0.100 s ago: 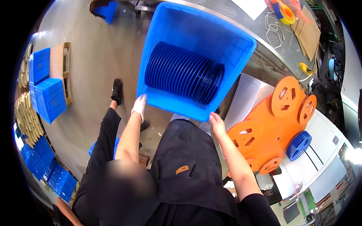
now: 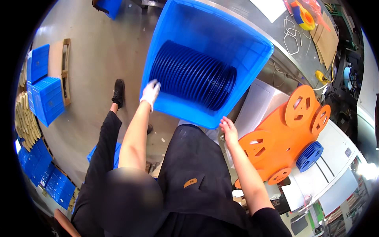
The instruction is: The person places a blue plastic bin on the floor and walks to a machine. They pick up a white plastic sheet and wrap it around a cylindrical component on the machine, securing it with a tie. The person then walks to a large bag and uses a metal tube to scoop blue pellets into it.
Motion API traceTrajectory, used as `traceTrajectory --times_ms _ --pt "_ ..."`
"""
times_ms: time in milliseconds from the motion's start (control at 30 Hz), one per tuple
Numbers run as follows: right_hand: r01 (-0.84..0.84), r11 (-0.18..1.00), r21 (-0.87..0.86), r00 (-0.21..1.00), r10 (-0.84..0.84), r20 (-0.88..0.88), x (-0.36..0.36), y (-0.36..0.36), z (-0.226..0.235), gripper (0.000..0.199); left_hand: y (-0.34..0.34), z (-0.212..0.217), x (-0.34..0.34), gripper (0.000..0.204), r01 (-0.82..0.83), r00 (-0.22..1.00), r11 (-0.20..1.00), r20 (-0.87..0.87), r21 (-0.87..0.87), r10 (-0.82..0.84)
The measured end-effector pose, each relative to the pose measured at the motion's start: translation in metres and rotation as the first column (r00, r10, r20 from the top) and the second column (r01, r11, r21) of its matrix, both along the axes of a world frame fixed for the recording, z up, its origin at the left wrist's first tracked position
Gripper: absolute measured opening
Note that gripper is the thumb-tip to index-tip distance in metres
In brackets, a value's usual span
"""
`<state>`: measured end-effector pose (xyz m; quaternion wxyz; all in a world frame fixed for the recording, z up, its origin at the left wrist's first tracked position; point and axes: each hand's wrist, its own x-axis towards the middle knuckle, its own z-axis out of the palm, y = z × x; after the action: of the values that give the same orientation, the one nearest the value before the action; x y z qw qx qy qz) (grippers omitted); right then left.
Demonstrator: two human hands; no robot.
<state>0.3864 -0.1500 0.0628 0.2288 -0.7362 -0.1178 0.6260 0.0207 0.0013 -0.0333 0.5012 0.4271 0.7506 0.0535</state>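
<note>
While round dark-blue plastic discs already lie aligned inside a rectangular blue plastic bin at twelve o'clock, the white-gloved left hand (its eight o'clock) and bare right hand (five) show bent fingers, grips and remaining work indeterminable.

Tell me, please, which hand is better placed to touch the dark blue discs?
Probably the left hand: it appears over the rim of the blue bin, close to the dark blue discs. The right hand is outside the bin, by its near right corner.
</note>
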Motion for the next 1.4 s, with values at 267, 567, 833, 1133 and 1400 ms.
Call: traceTrajectory --times_ms 267,567,833,1133,1400 --pt "-0.045 0.921 -0.388 0.996 0.011 -0.089 -0.029 -0.076 0.002 0.039 0.052 -0.084 0.039 0.072 -0.212 0.811 0.966 -0.524 0.148 0.258" --pt "-0.027 0.960 -0.279 0.997 0.005 -0.077 -0.013 -0.061 0.038 0.039 0.008 -0.083 0.092 0.096 -0.068 0.849 0.995 -0.519 0.075 0.097" --pt "0.114 0.934 -0.339 0.993 -0.111 0.029 -0.001 -0.089 0.065 0.041 0.015 -0.045 0.085 0.095 -0.121 0.921 0.974 -0.388 -0.190 0.039" --pt "0.148 0.977 -0.152 0.987 -0.155 -0.035 -0.023 -0.111 0.111 0.041 -0.059 0.041 0.089 0.074 0.111 0.951 0.959 -0.252 -0.261 -0.179" --pt "0.335 0.915 0.225 0.935 -0.352 0.042 0.001 -0.246 0.166 0.039 -0.165 0.064 0.093 0.057 0.748 0.652 0.612 0.109 -0.257 -0.751"
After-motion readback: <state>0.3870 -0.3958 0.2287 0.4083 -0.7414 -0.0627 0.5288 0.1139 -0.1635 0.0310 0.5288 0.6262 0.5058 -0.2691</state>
